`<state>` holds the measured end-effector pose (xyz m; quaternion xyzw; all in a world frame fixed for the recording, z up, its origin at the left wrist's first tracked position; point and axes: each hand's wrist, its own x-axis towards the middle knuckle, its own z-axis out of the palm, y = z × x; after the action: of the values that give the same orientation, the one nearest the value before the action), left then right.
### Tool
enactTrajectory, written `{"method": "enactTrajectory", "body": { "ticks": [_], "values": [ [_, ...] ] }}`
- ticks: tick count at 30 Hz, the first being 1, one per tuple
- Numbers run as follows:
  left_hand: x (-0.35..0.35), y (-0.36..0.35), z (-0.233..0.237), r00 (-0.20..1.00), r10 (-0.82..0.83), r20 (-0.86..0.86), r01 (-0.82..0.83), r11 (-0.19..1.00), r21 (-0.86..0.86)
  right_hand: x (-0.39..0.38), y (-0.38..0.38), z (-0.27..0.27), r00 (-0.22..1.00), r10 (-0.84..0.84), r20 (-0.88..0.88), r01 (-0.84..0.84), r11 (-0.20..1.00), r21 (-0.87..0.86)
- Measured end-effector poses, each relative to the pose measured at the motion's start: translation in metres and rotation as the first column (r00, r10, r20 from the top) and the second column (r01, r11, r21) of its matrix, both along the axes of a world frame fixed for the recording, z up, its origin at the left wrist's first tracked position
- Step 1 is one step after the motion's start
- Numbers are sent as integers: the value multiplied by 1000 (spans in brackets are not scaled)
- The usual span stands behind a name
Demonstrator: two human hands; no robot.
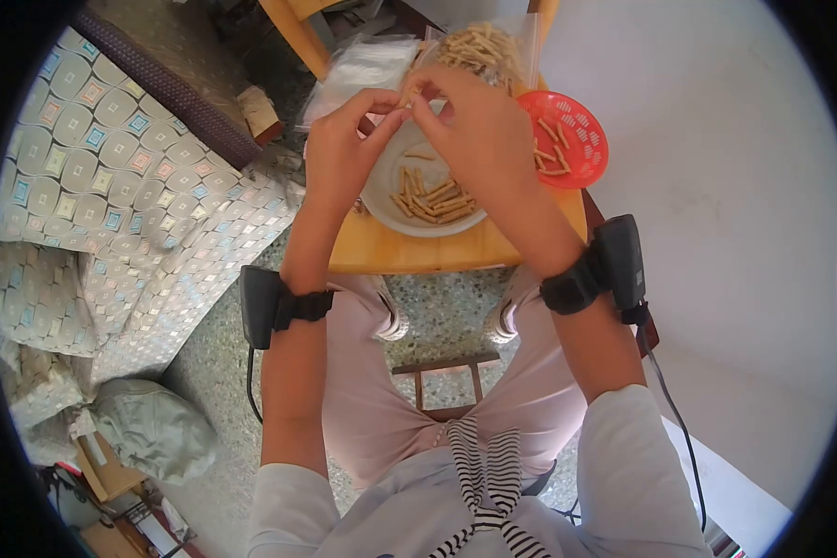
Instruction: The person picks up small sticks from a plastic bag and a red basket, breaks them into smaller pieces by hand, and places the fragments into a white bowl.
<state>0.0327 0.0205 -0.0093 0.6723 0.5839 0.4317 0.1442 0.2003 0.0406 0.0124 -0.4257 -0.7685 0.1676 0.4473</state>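
Above a pale round bowl (377, 191), my left hand (349, 139) and my right hand (470, 116) meet fingertip to fingertip. Both are closed in a pinch on something small and tan, too hidden to identify. Several short tan sticks (446, 200) lie in the bowl below. To the right of my right hand, a red perforated basket (591, 149) holds several more sticks. Behind my hands, a clear plastic bag (484, 46) is full of similar tan pieces. Flat clear plastic bags (367, 65) lie behind my left hand.
The bowl and basket stand on a yellow wooden chair seat (409, 259). A sofa with patterned fabric (112, 195) is at the left. A white wall (716, 186) is close on the right. A grey-green bag (153, 432) lies at the lower left.
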Motion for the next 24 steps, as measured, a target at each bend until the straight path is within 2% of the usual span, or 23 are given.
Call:
{"method": "enactTrajectory", "body": {
  "ticks": [2, 5, 7, 9, 12, 14, 20, 22, 24],
  "values": [
    [1, 0, 3, 996, 11, 84, -12, 1000, 12, 3, 2, -1, 1000, -24, -12, 24, 1000, 0],
    [1, 0, 5, 994, 11, 108, -20, 996, 86, 11, 3, -2, 998, -57, 14, 57, 998, -2],
    [1, -1, 6, 989, -24, 143, 13, 997, 76, 17, 0, -1, 995, 36, 89, -21, 986, -165],
    [3, -1, 8, 983, -57, 177, 45, 997, 67, 18, -4, 1, 993, 39, 115, -20, 987, -162],
    [6, -4, 11, 978, -78, 191, 76, 997, 21, 19, -4, -4, 988, 43, 150, -23, 991, -130],
    [4, -4, 14, 981, -104, 166, 120, 989, -90, 20, -2, -6, 986, 40, 159, -24, 995, -98],
    [-15, 1, 1, 952, -150, 266, 191, 972, -135, 19, 2, -4, 979, 63, 196, -39, 992, -124],
    [-19, -1, 7, 968, -100, 230, 129, 985, -117, 19, 2, -2, 985, 43, 167, -14, 985, -171],
    [-28, -1, 8, 980, -44, 195, 64, 993, -96, 19, 2, -3, 988, 47, 147, -27, 991, -133]
  ]
}}
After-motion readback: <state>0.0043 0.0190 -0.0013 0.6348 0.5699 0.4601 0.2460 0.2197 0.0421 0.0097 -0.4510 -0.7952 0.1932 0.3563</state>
